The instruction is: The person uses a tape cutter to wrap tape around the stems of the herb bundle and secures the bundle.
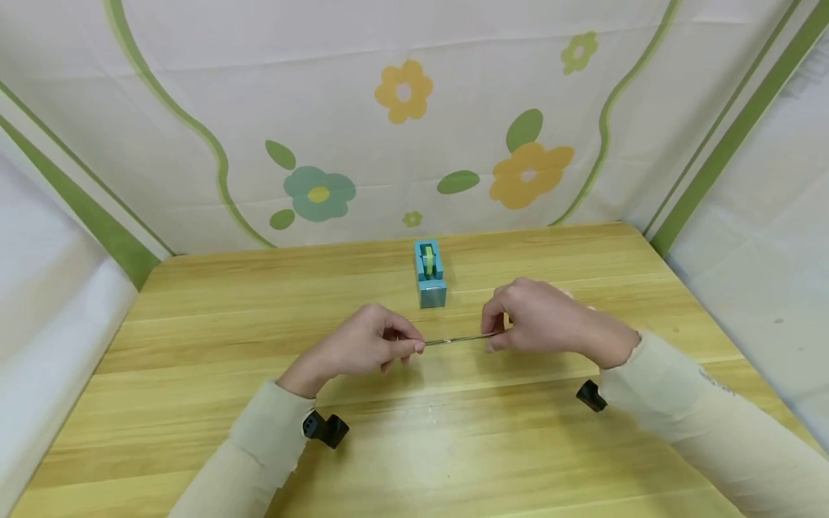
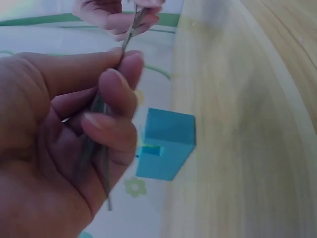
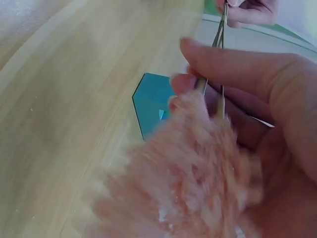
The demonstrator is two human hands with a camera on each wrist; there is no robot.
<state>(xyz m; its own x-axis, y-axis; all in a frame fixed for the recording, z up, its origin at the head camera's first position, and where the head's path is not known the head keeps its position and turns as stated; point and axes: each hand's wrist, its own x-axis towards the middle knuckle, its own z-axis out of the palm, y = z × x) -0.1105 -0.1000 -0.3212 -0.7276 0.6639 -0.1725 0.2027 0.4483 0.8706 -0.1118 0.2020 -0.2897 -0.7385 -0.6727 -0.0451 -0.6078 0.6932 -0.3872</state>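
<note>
Thin greenish flower stems [image 1: 453, 339] stretch between my two hands, low over the table. My left hand [image 1: 363, 342] pinches them between thumb and fingers; in the left wrist view, a loose stem end [image 2: 108, 193] hangs below the fingers. My right hand [image 1: 544, 316] pinches the other part, where two stems cross in the right wrist view. A fluffy pink flower head [image 3: 178, 173], blurred there, spreads below the right fingers; in the head view that hand mostly hides it. Beyond the hands stands a teal tape dispenser [image 1: 432, 293] with a yellow-green roll [image 1: 429, 260].
The wood-grain table [image 1: 194, 403] ends at a white curtain [image 1: 453, 43] with printed flowers, which rises behind its back edge. More white fabric hangs at both sides. Small black devices [image 1: 327, 429] sit at both cuffs.
</note>
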